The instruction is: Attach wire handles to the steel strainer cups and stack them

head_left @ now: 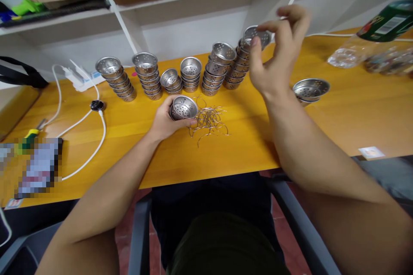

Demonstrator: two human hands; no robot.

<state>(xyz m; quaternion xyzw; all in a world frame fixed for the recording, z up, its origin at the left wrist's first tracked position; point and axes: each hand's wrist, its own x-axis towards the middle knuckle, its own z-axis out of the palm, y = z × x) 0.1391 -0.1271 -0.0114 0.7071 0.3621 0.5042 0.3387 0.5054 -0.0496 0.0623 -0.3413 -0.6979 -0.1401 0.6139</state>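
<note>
My left hand (164, 120) is closed round a small perforated metal cup (183, 107) near the middle of the table. What looks like a second rim shows just under that cup. To its right lies a loose tangle of thin bent metal wires (209, 119), close to my left thumb. My right hand (280, 51) is raised, slightly blurred, with thumb and fingers apart. Behind it stands a tall leaning stack of the same cups (237, 66), whose top cup (253, 36) is partly hidden by the fingers. Whether they touch it I cannot tell.
More cup stacks (146, 77) line the back of the table. Another cup (311, 89) sits beyond my right forearm. A plastic bottle (380, 30) lies at the right. White cables (103, 137), a power strip (85, 81) and a screwdriver (30, 137) are at the left. Shelves rise behind.
</note>
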